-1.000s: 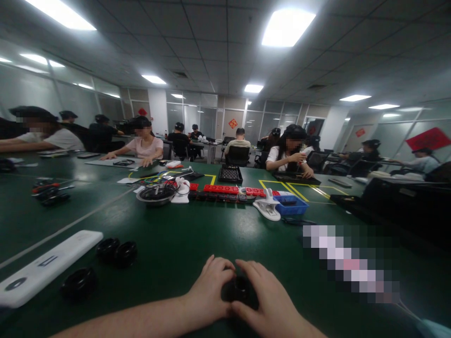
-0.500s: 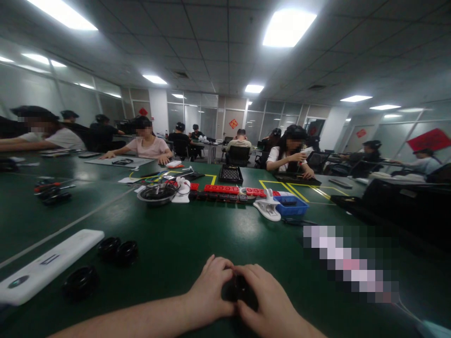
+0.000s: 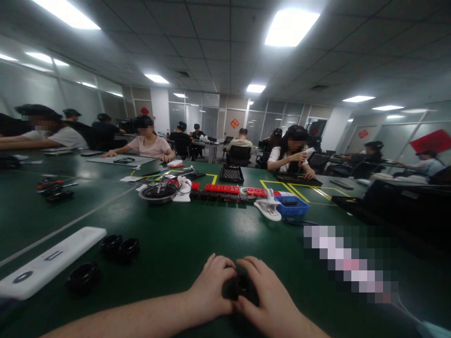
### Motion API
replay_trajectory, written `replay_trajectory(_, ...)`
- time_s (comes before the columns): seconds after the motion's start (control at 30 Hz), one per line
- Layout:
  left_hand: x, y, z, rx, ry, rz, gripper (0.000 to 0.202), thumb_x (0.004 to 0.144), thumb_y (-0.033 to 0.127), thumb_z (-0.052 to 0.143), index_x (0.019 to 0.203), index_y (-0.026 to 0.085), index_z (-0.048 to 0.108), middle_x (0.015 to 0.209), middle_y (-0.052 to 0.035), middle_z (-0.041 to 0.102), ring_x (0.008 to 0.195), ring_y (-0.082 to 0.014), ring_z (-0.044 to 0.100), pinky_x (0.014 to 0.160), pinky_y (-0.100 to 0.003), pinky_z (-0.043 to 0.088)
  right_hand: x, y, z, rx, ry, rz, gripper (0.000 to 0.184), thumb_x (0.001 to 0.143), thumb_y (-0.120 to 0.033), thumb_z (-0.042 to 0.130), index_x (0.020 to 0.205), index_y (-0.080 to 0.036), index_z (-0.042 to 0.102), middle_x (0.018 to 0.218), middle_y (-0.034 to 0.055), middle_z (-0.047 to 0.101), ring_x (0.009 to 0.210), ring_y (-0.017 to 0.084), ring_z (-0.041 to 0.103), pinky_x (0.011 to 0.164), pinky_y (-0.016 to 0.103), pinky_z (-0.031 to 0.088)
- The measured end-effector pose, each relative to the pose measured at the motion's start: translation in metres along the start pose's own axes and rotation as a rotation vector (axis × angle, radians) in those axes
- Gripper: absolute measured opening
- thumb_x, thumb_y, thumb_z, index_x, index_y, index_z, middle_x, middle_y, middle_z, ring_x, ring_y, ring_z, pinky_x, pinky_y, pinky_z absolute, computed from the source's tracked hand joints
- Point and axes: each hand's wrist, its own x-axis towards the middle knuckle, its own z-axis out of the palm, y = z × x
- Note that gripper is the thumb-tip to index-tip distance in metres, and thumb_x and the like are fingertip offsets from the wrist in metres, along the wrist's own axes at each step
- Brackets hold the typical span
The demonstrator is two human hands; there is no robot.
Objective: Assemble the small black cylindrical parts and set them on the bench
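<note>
Low in the centre of the head view, my left hand (image 3: 215, 287) and my right hand (image 3: 270, 298) curl around a dark round piece (image 3: 242, 285), one on each side. It has a hollow-looking middle, but fingers and shadow hide much of its outline. My thumbs meet on the near side, while a small gap shows between the index fingers at the far side. To the left lie three glossy black rings: one nearer ring (image 3: 83, 281), and a pair made up of a left ring (image 3: 110, 249) and a right ring (image 3: 128, 251) touching or nearly so.
A long white panel (image 3: 56, 260) lies at left on the green table (image 3: 169, 244). Farther off are a round metal dish (image 3: 158, 199), red blocks (image 3: 221, 188), a white clamp (image 3: 269, 209) and a blue bin (image 3: 292, 206). Co-workers sit across the table.
The fingertips on the far side have parted slightly, so more of the dark piece shows. Both hands stay around it. The whole view has shifted a little.
</note>
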Motion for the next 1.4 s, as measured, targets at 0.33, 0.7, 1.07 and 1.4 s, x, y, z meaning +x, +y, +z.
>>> replay_trajectory(0.33, 0.001, -0.002, 0.002, -0.021, -0.002, -0.007, 0.04, 0.056, 0.03, 0.073, 0.093, 0.023, 0.061, 0.103, -0.0028, 0.053, 0.1, -0.0238, 0.046, 0.102, -0.048, 0.016, -0.002, -0.003, 0.002, 0.048, 0.002, -0.089, 0.041, 0.062, -0.008, 0.054, 0.102, -0.018, 0.055, 0.11, 0.0082, 0.051, 0.103, 0.023, 0.047, 0.09, 0.035, 0.037)
replay_trajectory(0.7, 0.001, -0.003, 0.002, -0.011, -0.009, -0.011, 0.04, 0.056, 0.029, 0.073, 0.093, 0.023, 0.061, 0.103, -0.0026, 0.053, 0.101, -0.0241, 0.046, 0.102, -0.048, 0.016, 0.0, 0.001, 0.007, 0.002, 0.018, -0.028, 0.03, 0.063, -0.014, 0.057, 0.092, -0.018, 0.058, 0.101, 0.0068, 0.055, 0.097, 0.023, 0.049, 0.087, 0.035, 0.039)
replay_trajectory(1.07, 0.0, -0.004, 0.003, -0.021, 0.01, 0.004, 0.034, 0.057, 0.035, 0.075, 0.085, 0.022, 0.061, 0.102, -0.0022, 0.053, 0.099, -0.0227, 0.048, 0.102, -0.048, 0.016, 0.002, -0.004, 0.001, -0.153, -0.004, 0.135, 0.025, 0.065, -0.026, 0.064, 0.088, -0.017, 0.057, 0.084, 0.0061, 0.06, 0.08, 0.025, 0.055, 0.069, 0.035, 0.043)
replay_trajectory(1.4, 0.0, -0.002, 0.0, 0.0, 0.003, 0.027, 0.038, 0.058, 0.034, 0.072, 0.091, 0.021, 0.06, 0.104, -0.0043, 0.052, 0.1, -0.0244, 0.046, 0.1, -0.048, 0.02, -0.005, -0.004, -0.006, -0.07, -0.104, 0.017, 0.05, 0.071, -0.025, 0.058, 0.119, -0.021, 0.048, 0.104, 0.0069, 0.058, 0.094, 0.023, 0.055, 0.079, 0.033, 0.043)
